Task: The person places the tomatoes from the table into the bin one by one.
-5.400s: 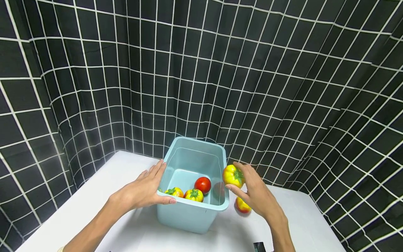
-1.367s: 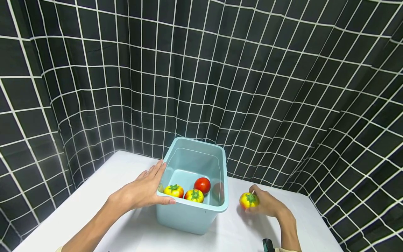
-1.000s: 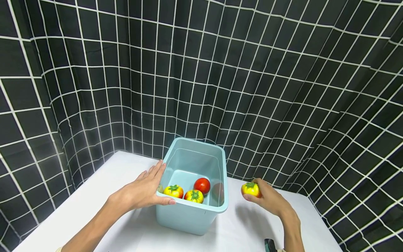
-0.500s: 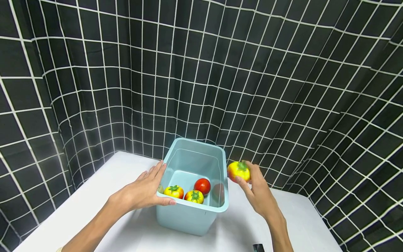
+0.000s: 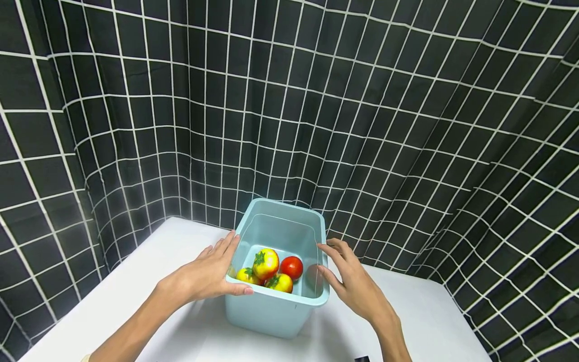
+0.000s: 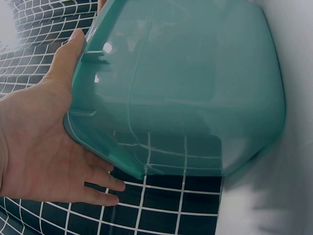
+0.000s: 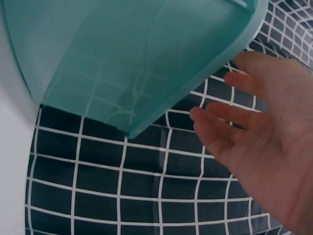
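Note:
A pale blue plastic bin [image 5: 271, 317] stands on the white table. In it lie a red tomato [image 5: 291, 267] and several yellow-and-red tomatoes with green leafy tops. One yellow-and-red tomato [image 5: 266, 263] rests on top of the others, toward the bin's left side. My left hand [image 5: 205, 271] lies along the bin's left rim with fingers extended, its thumb over the front corner. The left wrist view shows its palm beside the bin wall [image 6: 186, 83]. My right hand [image 5: 355, 281] holds nothing; its loosely bent fingers reach over the right rim. In the right wrist view, that hand [image 7: 264, 122] appears beside the rim.
The white table [image 5: 407, 311] extends to both sides of the bin. Behind and around it hangs a black curtain [image 5: 289, 115] with a white grid. A small dark object [image 5: 362, 359] shows at the bottom edge, near the right forearm.
My right hand has picked a yellow-and-red tomato off the table, brought it left over the bin and let it go inside. My left hand has stayed on the rim.

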`<move>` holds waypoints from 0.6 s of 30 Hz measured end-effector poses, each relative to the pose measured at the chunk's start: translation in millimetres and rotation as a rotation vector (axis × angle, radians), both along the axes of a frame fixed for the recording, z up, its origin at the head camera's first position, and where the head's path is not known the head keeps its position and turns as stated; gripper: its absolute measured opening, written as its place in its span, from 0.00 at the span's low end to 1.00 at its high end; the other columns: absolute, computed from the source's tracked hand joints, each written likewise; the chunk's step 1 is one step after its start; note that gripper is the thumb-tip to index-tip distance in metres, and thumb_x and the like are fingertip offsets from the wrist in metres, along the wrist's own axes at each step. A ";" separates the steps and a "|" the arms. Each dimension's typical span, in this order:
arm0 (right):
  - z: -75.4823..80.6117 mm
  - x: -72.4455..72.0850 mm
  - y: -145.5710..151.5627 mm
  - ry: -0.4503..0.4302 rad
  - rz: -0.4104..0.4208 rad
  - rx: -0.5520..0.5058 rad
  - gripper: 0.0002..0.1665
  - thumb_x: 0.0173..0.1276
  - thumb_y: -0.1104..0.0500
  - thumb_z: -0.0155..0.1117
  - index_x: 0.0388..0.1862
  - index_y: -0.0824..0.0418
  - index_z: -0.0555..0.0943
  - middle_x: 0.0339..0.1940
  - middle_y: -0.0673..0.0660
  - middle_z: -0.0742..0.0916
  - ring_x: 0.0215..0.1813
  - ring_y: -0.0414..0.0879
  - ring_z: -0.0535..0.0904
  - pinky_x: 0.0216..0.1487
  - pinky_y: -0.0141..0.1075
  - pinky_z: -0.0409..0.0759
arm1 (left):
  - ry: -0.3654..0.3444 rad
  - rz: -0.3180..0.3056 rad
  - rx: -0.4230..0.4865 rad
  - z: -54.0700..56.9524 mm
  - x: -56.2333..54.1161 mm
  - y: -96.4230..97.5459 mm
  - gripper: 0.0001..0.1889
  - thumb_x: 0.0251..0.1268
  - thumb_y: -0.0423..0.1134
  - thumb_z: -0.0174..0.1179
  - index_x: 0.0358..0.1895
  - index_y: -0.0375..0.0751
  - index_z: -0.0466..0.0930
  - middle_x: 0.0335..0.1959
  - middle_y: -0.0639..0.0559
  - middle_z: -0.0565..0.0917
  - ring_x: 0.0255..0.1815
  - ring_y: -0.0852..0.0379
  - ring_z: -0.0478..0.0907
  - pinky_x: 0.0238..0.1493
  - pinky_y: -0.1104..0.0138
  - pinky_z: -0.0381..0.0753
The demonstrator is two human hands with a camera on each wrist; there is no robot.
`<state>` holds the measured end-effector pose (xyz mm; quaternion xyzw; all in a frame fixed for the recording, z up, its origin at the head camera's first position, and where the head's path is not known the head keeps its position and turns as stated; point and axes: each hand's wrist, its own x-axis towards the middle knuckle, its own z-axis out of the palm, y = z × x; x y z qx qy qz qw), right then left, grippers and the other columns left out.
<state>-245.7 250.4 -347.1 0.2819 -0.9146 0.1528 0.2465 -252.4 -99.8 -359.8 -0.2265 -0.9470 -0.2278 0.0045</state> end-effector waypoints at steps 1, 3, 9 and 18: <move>0.2 0.1 1.0 0.000 0.001 0.001 0.30 0.74 0.52 0.70 0.73 0.49 0.76 0.70 0.57 0.78 0.69 0.54 0.78 0.64 0.52 0.86 | -0.002 0.000 0.001 -0.2 -0.1 -0.5 0.68 0.57 0.79 0.62 0.85 0.30 0.43 0.88 0.35 0.45 0.88 0.34 0.47 0.85 0.37 0.52; 0.8 -0.2 2.6 0.002 0.000 0.003 0.30 0.74 0.52 0.70 0.72 0.48 0.76 0.70 0.55 0.78 0.69 0.54 0.78 0.64 0.53 0.85 | -0.004 -0.003 0.009 -0.5 0.0 -1.5 0.69 0.57 0.79 0.62 0.85 0.30 0.42 0.88 0.35 0.45 0.88 0.34 0.47 0.85 0.37 0.52; 1.8 -4.6 5.0 -0.036 -0.011 -0.011 0.30 0.75 0.51 0.68 0.74 0.49 0.75 0.72 0.54 0.78 0.73 0.56 0.75 0.70 0.60 0.80 | -0.008 -0.011 0.021 1.4 0.0 -7.8 0.67 0.57 0.79 0.62 0.86 0.38 0.41 0.88 0.38 0.43 0.89 0.37 0.46 0.86 0.37 0.50; -19.7 -8.1 44.8 -0.069 -0.138 0.026 0.33 0.81 0.47 0.59 0.80 0.52 0.68 0.77 0.62 0.74 0.77 0.64 0.71 0.72 0.69 0.70 | 0.037 -0.235 0.227 -5.6 -18.9 -41.4 0.58 0.68 0.60 0.66 0.87 0.57 0.31 0.90 0.49 0.33 0.89 0.34 0.41 0.80 0.30 0.56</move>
